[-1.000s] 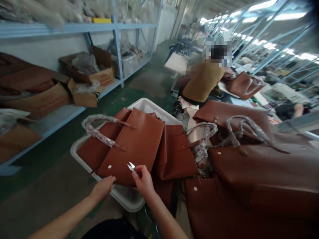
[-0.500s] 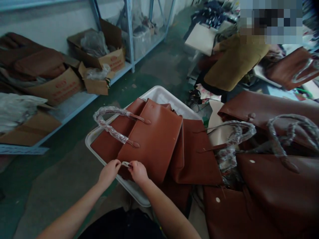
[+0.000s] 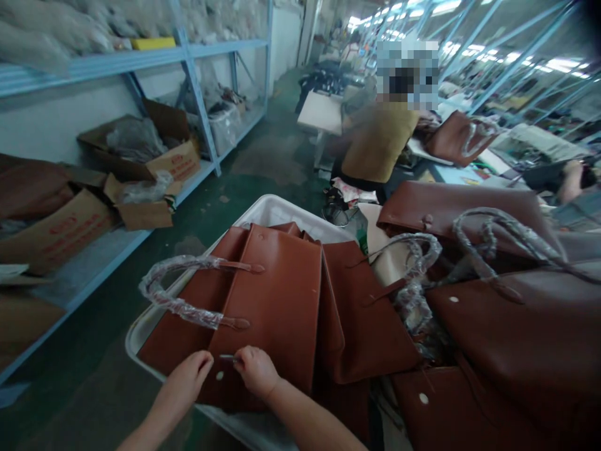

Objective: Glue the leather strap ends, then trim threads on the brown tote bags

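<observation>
A brown handbag (image 3: 277,294) lies on its side on other brown bags in a white plastic tub (image 3: 300,216). Its handle (image 3: 176,304), wrapped in clear plastic, sticks out to the left. Over the bag's near corner, by a pale round dot (image 3: 220,376), are both my hands. My right hand (image 3: 256,373) is closed on a slim, small metal tool (image 3: 228,357) whose tip points left; its exact kind is blurred. My left hand (image 3: 188,376) is pinched just left of that tip, and what its fingers hold, if anything, is hidden.
More brown bags (image 3: 511,326) with wrapped handles are piled at the right. A blue metal shelf (image 3: 201,106) with cardboard boxes (image 3: 173,163) stands on the left. Farther ahead a person in a mustard top (image 3: 380,147) sits at a worktable beside the green floor aisle (image 3: 263,156).
The camera has tilted up, showing more of the hall. My left hand has come slightly apart from the metal tool, which stays in my right hand; the pale dot now shows.
</observation>
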`<state>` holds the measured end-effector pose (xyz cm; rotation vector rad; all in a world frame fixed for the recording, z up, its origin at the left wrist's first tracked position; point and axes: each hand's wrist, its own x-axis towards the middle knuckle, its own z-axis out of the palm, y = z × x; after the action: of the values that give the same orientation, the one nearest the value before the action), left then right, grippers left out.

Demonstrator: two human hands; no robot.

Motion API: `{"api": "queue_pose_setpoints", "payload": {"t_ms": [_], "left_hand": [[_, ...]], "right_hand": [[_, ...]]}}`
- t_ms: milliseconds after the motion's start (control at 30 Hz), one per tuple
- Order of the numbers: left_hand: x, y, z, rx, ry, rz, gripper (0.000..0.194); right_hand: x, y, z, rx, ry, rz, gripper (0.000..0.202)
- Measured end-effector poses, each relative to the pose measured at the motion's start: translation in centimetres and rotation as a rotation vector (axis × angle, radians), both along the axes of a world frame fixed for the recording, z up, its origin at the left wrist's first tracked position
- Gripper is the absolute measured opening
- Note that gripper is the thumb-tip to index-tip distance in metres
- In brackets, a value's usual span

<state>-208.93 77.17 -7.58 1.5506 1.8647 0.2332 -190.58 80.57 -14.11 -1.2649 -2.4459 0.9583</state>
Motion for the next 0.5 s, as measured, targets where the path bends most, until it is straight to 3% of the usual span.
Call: {"api": "queue_pose_setpoints", "payload": {"t_ms": [67, 133, 200, 267, 333, 400, 500], "left_hand": [[-1.3, 4.4, 2.8, 0.106, 0.075, -0.087, 0.030], [-1.7, 10.1, 5.1, 0.290, 0.283, -0.239, 0.033], [-1.2, 16.3, 6.1, 0.375, 0.370, -0.295, 0.035], [0.2, 22.2, 5.7, 0.413, 0.422, -0.298, 0.039], [1.5, 27.0, 4.4, 0.433, 0.474, -0.282, 0.042], [2.3, 30.4, 2.8, 0.436, 0.512, -0.274, 0.039], [2.4, 33.6, 1.1, 0.419, 0.523, -0.304, 0.031]], "right_hand": [[0.6, 3.5, 1.6, 0.037, -0.001, -0.109, 0.014], [1.2, 8.0, 3.2, 0.074, -0.001, -0.218, 0.015], [1.7, 12.7, 4.4, 0.110, -0.003, -0.307, 0.015], [2.0, 16.9, 5.0, 0.139, -0.011, -0.373, 0.016], [1.9, 20.4, 5.0, 0.157, -0.025, -0.418, 0.017], [1.5, 23.2, 4.5, 0.160, -0.040, -0.444, 0.016], [0.5, 26.3, 3.4, 0.149, -0.059, -0.463, 0.015]]}}
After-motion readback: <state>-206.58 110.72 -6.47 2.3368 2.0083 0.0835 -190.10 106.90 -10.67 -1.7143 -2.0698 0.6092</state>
